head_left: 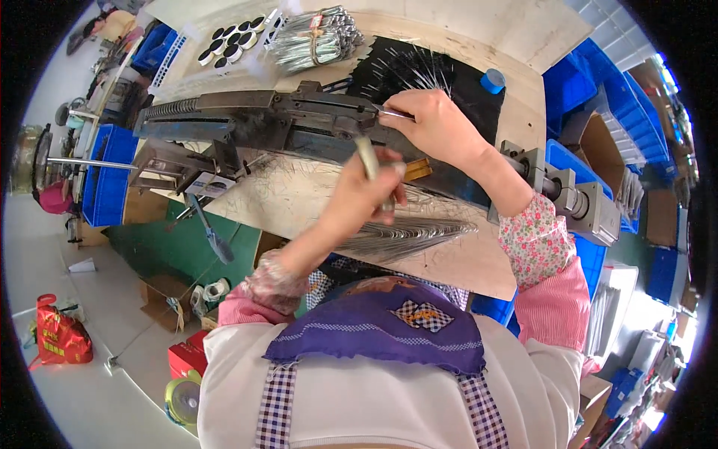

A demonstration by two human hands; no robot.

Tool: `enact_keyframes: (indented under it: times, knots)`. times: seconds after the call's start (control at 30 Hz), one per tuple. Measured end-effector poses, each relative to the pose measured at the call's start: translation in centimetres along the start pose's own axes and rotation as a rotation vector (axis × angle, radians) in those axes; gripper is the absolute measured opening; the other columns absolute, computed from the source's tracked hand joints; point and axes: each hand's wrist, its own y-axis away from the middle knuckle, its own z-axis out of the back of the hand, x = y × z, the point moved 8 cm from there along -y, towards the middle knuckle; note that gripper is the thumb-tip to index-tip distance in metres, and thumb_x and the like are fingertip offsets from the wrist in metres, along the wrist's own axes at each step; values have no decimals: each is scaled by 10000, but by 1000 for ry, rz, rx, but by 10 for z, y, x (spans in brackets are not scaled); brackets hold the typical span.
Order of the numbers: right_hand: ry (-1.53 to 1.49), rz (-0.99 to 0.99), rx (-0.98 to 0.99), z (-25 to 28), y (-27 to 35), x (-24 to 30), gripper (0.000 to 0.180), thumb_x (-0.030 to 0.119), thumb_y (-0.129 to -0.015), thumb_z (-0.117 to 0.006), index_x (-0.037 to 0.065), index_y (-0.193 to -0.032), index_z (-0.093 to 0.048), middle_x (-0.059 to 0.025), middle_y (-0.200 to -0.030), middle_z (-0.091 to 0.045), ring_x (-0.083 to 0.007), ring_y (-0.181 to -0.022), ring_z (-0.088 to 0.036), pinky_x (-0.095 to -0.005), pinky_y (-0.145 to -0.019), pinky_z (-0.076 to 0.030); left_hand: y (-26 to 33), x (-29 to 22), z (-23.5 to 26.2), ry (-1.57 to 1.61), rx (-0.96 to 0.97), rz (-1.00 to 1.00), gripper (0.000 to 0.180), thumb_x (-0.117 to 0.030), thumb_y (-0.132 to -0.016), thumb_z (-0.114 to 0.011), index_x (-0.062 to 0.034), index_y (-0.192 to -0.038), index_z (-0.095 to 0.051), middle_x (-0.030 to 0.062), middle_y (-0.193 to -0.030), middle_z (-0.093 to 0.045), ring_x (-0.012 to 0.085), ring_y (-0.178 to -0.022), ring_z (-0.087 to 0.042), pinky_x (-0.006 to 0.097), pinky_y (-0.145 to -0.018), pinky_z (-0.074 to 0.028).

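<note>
Pale wood runs to the near right edge of my counter (479,268), beside a fan of thin metal wires (411,234). Over the dark, elongated metal fixture (299,112), my right hand (434,123) pinches a slim metallic piece (397,113); my left hand (364,188), nearer me, curls round a pale, stick-shaped tool (367,158).

Your bench (486,263) is pale plywood, and it's pretty loaded. You've got the long dark machine (254,112) running right across it, and a fan of wires (411,233) lying on the wood on your side, plus loose bits scattered about. Far side: a black sheet (486,112) with a blue cap (492,81) at its corner, a tied bundle (318,45) and a clear basket (168,67). Down on your pale floor (112,404) sits a red bag (63,337).
</note>
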Motion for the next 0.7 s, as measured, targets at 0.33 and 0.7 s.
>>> enact_keyframes:
  times: [0.33,0.7]
  knots:
    - [261,-59,-3,9,55,56,240,-27,-697,-641,86,-909,-656,-78,-844,-555,-263,-782,-622,-368,-626,-536,18,55,159,52,-367,-73,379,-390,-937,-532,-39,-838,-634,-8,-556,-502,70,-431,-447,223,-395,-322]
    - [268,-254,114,-11,96,-4,118,0,-790,-613,2,-862,-520,-144,-825,-541,-344,-776,-577,-390,-645,-481,18,57,198,500,-537,-239,208,-230,-978,-500,-48,-908,-572,-38,-581,-391,63,-430,-309,231,-385,-199]
